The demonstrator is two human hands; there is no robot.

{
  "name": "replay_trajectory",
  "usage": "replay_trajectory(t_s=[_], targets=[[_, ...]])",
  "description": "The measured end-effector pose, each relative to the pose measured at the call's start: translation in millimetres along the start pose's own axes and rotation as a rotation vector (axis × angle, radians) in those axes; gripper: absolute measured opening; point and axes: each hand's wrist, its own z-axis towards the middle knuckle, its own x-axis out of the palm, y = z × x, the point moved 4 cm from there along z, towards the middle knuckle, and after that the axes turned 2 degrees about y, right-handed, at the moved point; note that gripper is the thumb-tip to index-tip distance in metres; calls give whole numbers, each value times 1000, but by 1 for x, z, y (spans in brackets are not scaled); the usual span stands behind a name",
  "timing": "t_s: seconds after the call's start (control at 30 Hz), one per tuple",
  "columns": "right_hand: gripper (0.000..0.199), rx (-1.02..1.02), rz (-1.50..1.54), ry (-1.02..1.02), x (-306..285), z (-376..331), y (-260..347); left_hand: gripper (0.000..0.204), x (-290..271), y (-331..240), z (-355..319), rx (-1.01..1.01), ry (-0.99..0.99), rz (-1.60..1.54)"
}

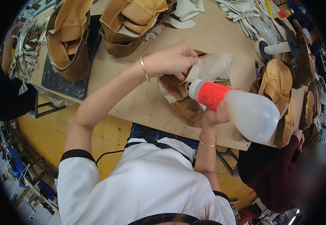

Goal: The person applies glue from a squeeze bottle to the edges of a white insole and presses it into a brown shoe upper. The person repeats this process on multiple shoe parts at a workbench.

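My right hand is wrapped round a translucent white squeeze bottle with a red band. The bottle lies tilted, its nozzle end pointing left at a brown leather shoe upper. Just above the nozzle, my left hand is closed in a pinch at the edge of a pale, thin lining piece. That piece spreads to the right over the upper. The nozzle tip is partly hidden, so I cannot tell whether it touches the upper.
Brown shoe uppers with tan insoles stand at the far left, one on a black board. Pale strips lie at the back right. Right of the bottle are more shoe parts and a white spool. Another person is at the right.
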Motion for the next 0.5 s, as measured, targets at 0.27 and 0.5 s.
replay_trajectory(t_s=[0.27, 0.5], targets=[[54, -17, 68, 35, 8, 10, 9, 25, 1, 11, -5, -78, 32, -286], [54, -20, 25, 72, 4, 7, 13, 23, 2, 16, -5, -98, 57, -366]])
